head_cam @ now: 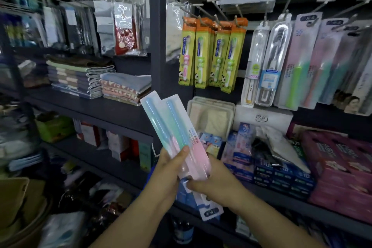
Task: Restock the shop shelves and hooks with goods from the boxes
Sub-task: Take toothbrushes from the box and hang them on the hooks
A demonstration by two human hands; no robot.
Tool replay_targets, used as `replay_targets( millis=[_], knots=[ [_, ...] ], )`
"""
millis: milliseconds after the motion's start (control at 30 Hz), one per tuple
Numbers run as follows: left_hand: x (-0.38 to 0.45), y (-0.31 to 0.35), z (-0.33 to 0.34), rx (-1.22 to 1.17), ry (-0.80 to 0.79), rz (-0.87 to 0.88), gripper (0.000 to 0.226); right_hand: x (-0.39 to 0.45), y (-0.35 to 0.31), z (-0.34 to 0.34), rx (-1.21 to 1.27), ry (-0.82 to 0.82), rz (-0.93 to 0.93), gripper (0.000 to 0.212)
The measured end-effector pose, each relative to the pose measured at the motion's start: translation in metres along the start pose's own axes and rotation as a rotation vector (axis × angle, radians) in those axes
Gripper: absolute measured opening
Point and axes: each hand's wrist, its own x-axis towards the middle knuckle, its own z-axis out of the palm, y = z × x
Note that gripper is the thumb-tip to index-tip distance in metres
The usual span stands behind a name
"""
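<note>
In the middle of the view I hold a small fan of toothbrush blister packs (171,125), pastel blue, green and pink, tilted up to the left. My left hand (171,169) grips them from the left, thumb across the front. My right hand (217,183) holds their lower end from the right; another pack (209,207) pokes out beneath it. Above hang yellow-and-orange children's toothbrush packs (213,54) on hooks, and to the right clear and pink toothbrush packs (298,62) on more hooks.
A dark upright post (158,26) divides the shelving. Folded towels (84,78) lie on the left shelf. Toothpaste boxes (281,173) and pink packs (342,169) fill the lower right shelf. A cardboard box (14,199) sits low at the left.
</note>
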Motion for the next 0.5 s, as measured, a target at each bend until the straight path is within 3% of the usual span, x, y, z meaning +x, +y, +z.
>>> replay_targets(
  millis=[133, 200, 267, 367, 433, 500],
  knots=[
    [-0.03, 0.021, -0.041, 0.15, -0.175, -0.102, 0.046, -0.024, -0.028, 0.002, -0.067, -0.132, 0.023, 0.046],
    [-0.043, 0.023, -0.063, 0.323, -0.173, -0.104, 0.029, -0.034, -0.039, -0.005, -0.181, -0.198, 0.086, 0.046],
    [-0.055, 0.021, -0.089, 0.551, -0.066, 0.048, 0.011, -0.043, -0.05, -0.015, -0.422, -0.275, 0.155, 0.052],
    [-0.064, 0.025, -0.12, 0.976, 0.025, 0.427, 0.021, -0.051, -0.065, -0.025, -0.817, -0.423, 0.271, 0.067],
    [-0.066, 0.037, -0.123, 1.178, -0.048, 0.694, 0.019, -0.053, -0.075, -0.021, -1.048, -0.554, 0.299, 0.061],
    [-0.066, 0.045, -0.112, 1.344, -0.248, 0.742, 0.056, -0.054, -0.08, -0.009, -1.203, -0.687, 0.274, 0.05]
  ],
)
